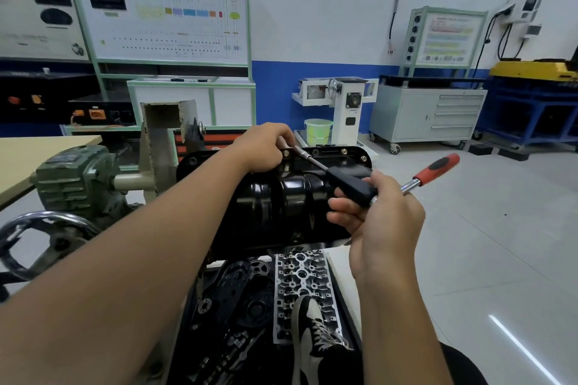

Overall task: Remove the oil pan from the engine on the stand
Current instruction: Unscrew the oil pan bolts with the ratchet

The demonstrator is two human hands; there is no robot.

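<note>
The black oil pan point(275, 200) faces up on the engine held in the stand, with brass-coloured bolts point(344, 151) along its far flange. My left hand point(266, 147) reaches over the pan and pinches the far end of a socket extension point(305, 155) at a bolt on the far flange. My right hand point(378, 216) grips a black-handled driver point(350, 181) joined to that extension. The same hand also holds a ratchet with a red and black grip point(438, 170) that sticks out to the right.
A green gearbox point(75, 178) and a steel handwheel point(40, 244) of the stand are on the left. Below the pan lie a cylinder head point(301, 278), chains and gears. My shoe point(312, 331) rests by them. A grey tool cabinet point(428, 112) stands at the back right.
</note>
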